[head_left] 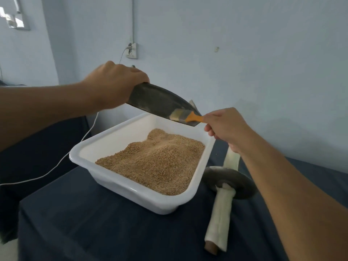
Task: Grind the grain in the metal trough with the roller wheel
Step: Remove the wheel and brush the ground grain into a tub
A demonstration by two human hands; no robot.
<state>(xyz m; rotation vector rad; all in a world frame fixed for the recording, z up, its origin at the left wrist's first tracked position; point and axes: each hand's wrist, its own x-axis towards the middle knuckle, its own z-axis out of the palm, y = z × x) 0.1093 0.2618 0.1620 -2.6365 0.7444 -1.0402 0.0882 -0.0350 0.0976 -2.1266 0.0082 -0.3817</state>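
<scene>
My left hand (114, 85) grips the upper end of the dark metal trough (158, 102) and holds it tilted, its low end over the white tub (105, 138). My right hand (225, 127) holds a brush by its orange handle (194, 117), bristles (177, 115) lying inside the trough's low end. The tub holds a mound of tan grain (158, 162). The roller wheel (229, 182), a grey metal disc on a cloth-wrapped axle (219, 219), lies on the dark cloth to the tub's right.
The table is covered by a dark blue cloth (94, 232). A white cable (62, 161) runs from a wall socket (131, 51) down past the table's left side. A pale blue wall stands close behind.
</scene>
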